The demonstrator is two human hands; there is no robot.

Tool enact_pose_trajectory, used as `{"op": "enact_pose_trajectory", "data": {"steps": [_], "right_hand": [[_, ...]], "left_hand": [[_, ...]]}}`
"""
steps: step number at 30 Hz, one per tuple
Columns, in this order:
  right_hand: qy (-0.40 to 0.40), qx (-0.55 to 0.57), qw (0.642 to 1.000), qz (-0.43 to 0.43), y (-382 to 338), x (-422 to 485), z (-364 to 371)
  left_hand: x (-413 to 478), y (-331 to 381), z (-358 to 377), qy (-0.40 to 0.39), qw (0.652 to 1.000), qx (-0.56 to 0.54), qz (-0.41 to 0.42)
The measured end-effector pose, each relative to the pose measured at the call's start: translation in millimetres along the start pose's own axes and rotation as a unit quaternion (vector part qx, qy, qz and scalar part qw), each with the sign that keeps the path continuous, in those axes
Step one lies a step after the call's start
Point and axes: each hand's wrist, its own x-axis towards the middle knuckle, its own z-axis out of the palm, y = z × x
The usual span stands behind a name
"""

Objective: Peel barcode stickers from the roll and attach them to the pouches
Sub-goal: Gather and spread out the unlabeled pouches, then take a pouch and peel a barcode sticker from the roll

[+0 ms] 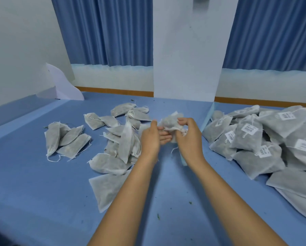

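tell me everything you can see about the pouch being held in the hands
The held pouch is a small grey-white bag of thin, gauzy fabric, darker filling showing through. It looks crumpled; a white drawstring dangles below. No barcode sticker shows on its visible side. It is held above the blue table. The right hand pinches its top edge; the left hand lies under it with fairly straight fingers.

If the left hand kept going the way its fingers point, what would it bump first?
The pouch pinched by the right hand: the left hand points its fingers sideways at it, probably touching, though depth is unclear.
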Motion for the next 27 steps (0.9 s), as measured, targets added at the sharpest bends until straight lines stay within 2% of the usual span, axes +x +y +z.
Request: {"op": "enact_pose_trajectory", "data": {"steps": [1,4,8,11,13,16,18,20,21,22,23,25,26,27], "right_hand": [[0.003,-0.006,0.999,-0.032,0.3,-5.2,-9.9],[-0.018,-0.016,0.997,-0.078,6.4,-20.3,-35.8],[-0.062,-0.006,0.993,-0.096,20.1,-41.9,-45.9],[-0.082,0.012,0.992,-0.093,27.9,-54.0,-40.9],[-0.114,0.026,0.990,-0.081,30.0,-60.2,-32.9],[-0.139,0.057,0.987,-0.065,26.2,-62.0,-15.8],[-0.156,0.072,0.983,-0.058,24.8,-62.4,-0.2],[-0.249,0.049,0.967,-0.026,24.2,-63.7,15.8],[-0.314,0.024,0.949,-0.005,25.1,-66.7,22.6],[-0.344,0.005,0.939,0.010,25.5,-69.9,26.6],[-0.324,0.005,0.946,0.021,23.9,-70.0,27.0],[-0.147,0.043,0.988,0.031,17.3,-59.6,14.8],[-0.060,0.053,0.997,0.013,15.6,-51.2,5.3],[-0.013,0.047,0.999,-0.021,13.2,-41.8,-5.6]], "left_hand": [[-0.2,-1.2,4.5,-0.005,0.999,-0.022,-0.032],[-2.1,-8.5,13.2,-0.007,0.996,0.087,-0.023],[-5.6,-13.7,20.4,-0.113,0.988,0.079,-0.073],[-8.8,-15.2,17.4,-0.147,0.981,0.110,-0.060],[-11.2,-12.8,14.2,-0.149,0.971,0.188,-0.005],[-9.1,-4.5,8.3,-0.090,0.942,0.313,0.076],[-4.8,0.6,0.1,0.007,0.913,0.384,0.136],[1.2,5.1,-11.7,0.140,0.854,0.442,0.235],[3.6,5.6,-17.3,0.176,0.839,0.436,0.274],[5.2,5.4,-21.3,0.178,0.842,0.415,0.295],[5.3,4.0,-23.7,0.154,0.854,0.394,0.302],[5.2,-2.5,-24.2,0.092,0.870,0.385,0.293],[5.6,-6.9,-23.1,0.061,0.872,0.387,0.294],[3.9,-10.6,-19.9,0.028,0.873,0.385,0.297]]}}
